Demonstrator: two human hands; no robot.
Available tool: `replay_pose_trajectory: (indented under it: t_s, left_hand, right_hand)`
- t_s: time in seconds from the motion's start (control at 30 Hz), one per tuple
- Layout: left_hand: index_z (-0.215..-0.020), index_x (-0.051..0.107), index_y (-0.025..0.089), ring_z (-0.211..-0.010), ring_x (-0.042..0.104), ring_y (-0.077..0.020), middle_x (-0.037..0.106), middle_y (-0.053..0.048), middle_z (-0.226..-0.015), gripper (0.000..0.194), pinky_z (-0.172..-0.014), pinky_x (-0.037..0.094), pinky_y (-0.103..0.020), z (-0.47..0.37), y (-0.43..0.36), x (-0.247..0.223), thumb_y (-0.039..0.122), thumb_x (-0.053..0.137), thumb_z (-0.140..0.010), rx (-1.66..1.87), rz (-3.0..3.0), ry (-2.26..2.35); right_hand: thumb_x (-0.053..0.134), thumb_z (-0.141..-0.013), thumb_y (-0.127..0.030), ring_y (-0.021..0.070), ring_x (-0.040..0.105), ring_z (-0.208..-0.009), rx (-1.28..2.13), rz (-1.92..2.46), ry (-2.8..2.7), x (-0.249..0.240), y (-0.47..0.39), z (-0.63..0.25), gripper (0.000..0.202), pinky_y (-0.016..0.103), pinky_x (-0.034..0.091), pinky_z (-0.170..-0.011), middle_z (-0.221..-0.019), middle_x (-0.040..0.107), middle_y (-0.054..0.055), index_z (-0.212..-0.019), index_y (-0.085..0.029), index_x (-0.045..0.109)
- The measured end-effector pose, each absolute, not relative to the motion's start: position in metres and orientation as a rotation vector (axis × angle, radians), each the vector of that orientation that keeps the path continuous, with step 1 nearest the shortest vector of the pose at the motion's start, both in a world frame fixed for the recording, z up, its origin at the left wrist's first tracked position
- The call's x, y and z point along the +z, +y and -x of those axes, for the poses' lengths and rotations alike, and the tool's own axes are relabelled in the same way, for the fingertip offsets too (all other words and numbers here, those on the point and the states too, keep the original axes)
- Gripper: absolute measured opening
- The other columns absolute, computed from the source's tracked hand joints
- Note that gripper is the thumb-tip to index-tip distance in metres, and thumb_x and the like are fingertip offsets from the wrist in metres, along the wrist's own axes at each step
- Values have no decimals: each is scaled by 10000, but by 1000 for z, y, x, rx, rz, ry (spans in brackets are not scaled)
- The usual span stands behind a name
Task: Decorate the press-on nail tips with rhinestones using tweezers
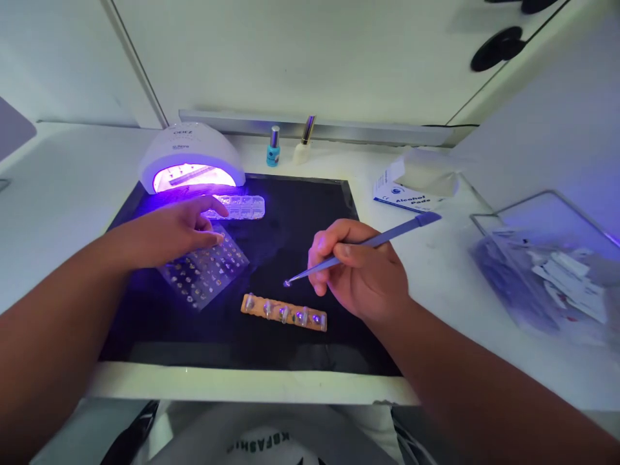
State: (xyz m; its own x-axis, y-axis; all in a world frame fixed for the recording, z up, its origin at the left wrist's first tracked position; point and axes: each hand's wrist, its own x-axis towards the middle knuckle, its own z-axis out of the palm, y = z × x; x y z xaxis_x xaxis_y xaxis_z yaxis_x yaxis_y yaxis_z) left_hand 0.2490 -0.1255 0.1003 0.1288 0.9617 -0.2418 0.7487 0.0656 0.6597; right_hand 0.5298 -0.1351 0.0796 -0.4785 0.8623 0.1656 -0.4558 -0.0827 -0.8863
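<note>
Right hand (pixel 361 274) pinching tweezers (pixel 358 248) over nail strip (pixel 283 312), left hand (pixel 181 229) flat, holding nothing, on gem sheet (pixel 206 271); risk of dropping the tiny gem if pinch slackens.

the left hand (pixel 181 226) covers the upper left corner of the sticker sheet (pixel 206 271), and its fingertips hide the near end of the clear compartment box (pixel 239 206). the tiny thing at the tip of the tweezers (pixel 349 252) is too small to tell, as are the designs on the sheet. the right hand (pixel 361 271) hides the middle of the tweezers. the plastic bin (pixel 547 265) is cut off by the right edge, its contents blurred.
</note>
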Motion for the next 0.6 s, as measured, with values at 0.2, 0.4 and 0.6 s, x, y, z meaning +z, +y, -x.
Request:
replay_pose_trajectory:
  t_s: [0.2,0.4,0.6]
  left_hand:
    - [-1182,684,197,-857,644,-307,737,-126,-1005,475,-775,458,-425,-246,-125,104,489,612,-815,317,-2032,1913]
    - [-961,738,257,-703,626,-197,714,-22,-834,257,-658,454,-305,-256,-159,126,434,604,-830,193,-2247,1534]
    - [-1119,732,220,-940,695,-264,743,-67,-1081,322,-789,504,-371,-275,-177,104,327,743,-816,21,-2481,1230]
  right_hand:
    - [681,-770,-214,91,601,-470,1762,584,-1246,77,-135,-524,66,185,497,-374,-666,644,-18,-748,-152,681]
    - [688,-771,-251,87,574,-444,1757,607,-1317,74,-133,-521,97,176,480,-371,-600,634,-28,-747,-161,661]
    - [677,-780,-236,89,597,-480,1741,660,-1372,73,-132,-520,74,180,497,-417,-632,656,-24,-766,-165,662]
